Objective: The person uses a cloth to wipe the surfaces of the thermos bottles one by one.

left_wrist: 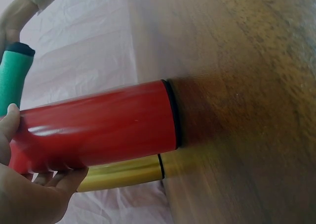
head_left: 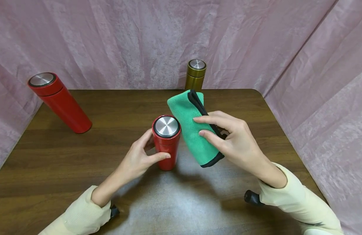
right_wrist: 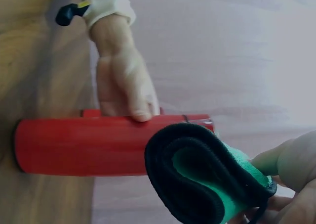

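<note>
A red thermos bottle (head_left: 166, 148) with a brushed-metal lid top stands upright near the table's middle. My left hand (head_left: 141, 156) grips it from the left, thumb along the near side and fingers around the back. In the left wrist view the red bottle (left_wrist: 103, 125) shows its black base ring at the tabletop. A folded green cloth (head_left: 189, 127) with black edging hangs from my right hand (head_left: 233, 137), pinched between thumb and fingers. The cloth is just right of the bottle's lid; in the right wrist view its rolled end (right_wrist: 190, 174) overlaps the bottle's upper part.
Another red thermos bottle (head_left: 63, 104) stands at the back left of the wooden table (head_left: 116, 114). A gold thermos bottle (head_left: 195, 75) stands at the back edge, its lower part hidden by the cloth. Pink curtains (head_left: 125, 42) hang behind and to the sides.
</note>
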A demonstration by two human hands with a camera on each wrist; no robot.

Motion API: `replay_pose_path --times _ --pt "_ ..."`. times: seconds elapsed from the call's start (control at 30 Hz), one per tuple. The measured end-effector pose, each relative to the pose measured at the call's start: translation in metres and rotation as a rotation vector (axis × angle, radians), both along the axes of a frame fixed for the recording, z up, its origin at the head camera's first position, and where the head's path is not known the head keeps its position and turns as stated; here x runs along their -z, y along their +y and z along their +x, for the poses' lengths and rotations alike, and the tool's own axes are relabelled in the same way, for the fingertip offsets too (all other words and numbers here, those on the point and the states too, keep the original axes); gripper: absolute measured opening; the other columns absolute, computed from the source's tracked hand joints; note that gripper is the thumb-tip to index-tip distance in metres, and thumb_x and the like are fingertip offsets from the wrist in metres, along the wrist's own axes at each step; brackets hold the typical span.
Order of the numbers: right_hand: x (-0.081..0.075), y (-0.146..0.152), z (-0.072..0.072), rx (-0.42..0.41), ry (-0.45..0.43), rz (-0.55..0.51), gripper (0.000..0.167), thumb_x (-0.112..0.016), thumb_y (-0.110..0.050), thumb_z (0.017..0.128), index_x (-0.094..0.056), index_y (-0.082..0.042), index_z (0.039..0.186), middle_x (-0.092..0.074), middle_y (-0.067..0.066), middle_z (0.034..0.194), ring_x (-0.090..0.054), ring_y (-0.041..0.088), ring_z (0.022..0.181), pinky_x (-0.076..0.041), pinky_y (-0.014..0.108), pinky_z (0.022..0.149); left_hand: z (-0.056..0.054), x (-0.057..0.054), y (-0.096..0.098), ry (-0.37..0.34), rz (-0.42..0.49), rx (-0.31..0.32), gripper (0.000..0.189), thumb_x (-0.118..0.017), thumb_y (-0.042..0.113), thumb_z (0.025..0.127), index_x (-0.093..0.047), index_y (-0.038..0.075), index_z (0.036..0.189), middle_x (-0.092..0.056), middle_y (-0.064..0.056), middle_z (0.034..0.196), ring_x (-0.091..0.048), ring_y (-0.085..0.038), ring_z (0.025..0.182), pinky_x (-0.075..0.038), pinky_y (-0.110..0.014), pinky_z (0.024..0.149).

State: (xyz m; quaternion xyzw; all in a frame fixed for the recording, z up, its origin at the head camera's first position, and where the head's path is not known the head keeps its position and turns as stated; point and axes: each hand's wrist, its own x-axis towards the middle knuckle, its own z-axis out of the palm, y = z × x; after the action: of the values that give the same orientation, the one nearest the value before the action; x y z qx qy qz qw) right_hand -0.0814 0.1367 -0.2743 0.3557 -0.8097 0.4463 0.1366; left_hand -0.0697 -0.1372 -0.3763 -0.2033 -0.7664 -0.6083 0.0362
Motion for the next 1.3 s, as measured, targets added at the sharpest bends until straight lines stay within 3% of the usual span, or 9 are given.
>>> replay_pose_path --times 0.17,0.53,0.63,0.8,0.97,1.3 --pt "0.011 -0.004 -0.003 -0.013 -0.025 -0.011 0.034 -0.08 0.003 0.088 -0.077 -0.01 0.12 -0.073 -0.002 0.111 -0.068 0.013 0.096 -0.054 0.021 0.069 0.0 -0.001 0.0 0.001 0.002 0.002 0.077 -0.088 0.001 0.081 -0.05 0.007 0.149 -0.063 -0.007 0.134 -0.065 -0.021 0.118 -0.053 -0.033 0.102" --pt "0.041 -0.006 -0.011 -0.006 -0.082 0.035 0.033 -0.08 0.0 0.089 -0.077 -0.013 0.119 -0.073 -0.005 0.109 -0.063 0.011 0.088 -0.049 0.023 0.068 0.001 -0.001 0.0 -0.008 0.004 0.001 0.078 -0.088 0.001 0.081 -0.05 0.007 0.149 -0.063 -0.007 0.134 -0.066 -0.023 0.116 -0.053 -0.032 0.101" --pt "0.053 -0.007 -0.012 -0.008 -0.105 0.058 0.033 -0.08 0.0 0.088 -0.077 -0.012 0.119 -0.074 -0.003 0.113 -0.067 0.011 0.099 -0.053 0.024 0.078 0.002 -0.001 -0.001 -0.003 0.005 0.004 0.076 -0.087 0.001 0.082 -0.051 0.007 0.148 -0.063 -0.007 0.133 -0.066 -0.023 0.116 -0.053 -0.032 0.101" --pt "0.076 -0.008 -0.014 -0.011 -0.167 0.127 0.032 -0.081 -0.001 0.089 -0.076 -0.01 0.119 -0.074 -0.002 0.116 -0.068 0.013 0.109 -0.055 0.033 0.093 0.001 -0.002 0.0 -0.005 -0.001 0.006 0.078 -0.087 0.0 0.081 -0.05 0.006 0.148 -0.063 -0.008 0.134 -0.066 -0.024 0.117 -0.053 -0.032 0.102" --pt "0.097 -0.01 -0.016 -0.018 -0.243 0.234 0.031 -0.08 -0.005 0.09 -0.076 -0.012 0.12 -0.074 -0.001 0.116 -0.067 0.014 0.107 -0.056 0.038 0.091 0.001 -0.002 0.0 -0.009 -0.004 0.005 0.079 -0.087 -0.002 0.08 -0.049 0.006 0.149 -0.063 -0.009 0.135 -0.065 -0.024 0.119 -0.052 -0.033 0.103" --pt "0.115 -0.013 -0.021 -0.082 -0.363 0.398 0.031 -0.077 -0.005 0.092 -0.074 -0.006 0.123 -0.072 0.009 0.124 -0.064 0.026 0.12 -0.054 0.046 0.099 0.001 -0.002 0.0 -0.015 -0.013 0.009 0.077 -0.087 0.0 0.082 -0.049 0.006 0.149 -0.063 -0.01 0.135 -0.065 -0.025 0.119 -0.053 -0.034 0.102"
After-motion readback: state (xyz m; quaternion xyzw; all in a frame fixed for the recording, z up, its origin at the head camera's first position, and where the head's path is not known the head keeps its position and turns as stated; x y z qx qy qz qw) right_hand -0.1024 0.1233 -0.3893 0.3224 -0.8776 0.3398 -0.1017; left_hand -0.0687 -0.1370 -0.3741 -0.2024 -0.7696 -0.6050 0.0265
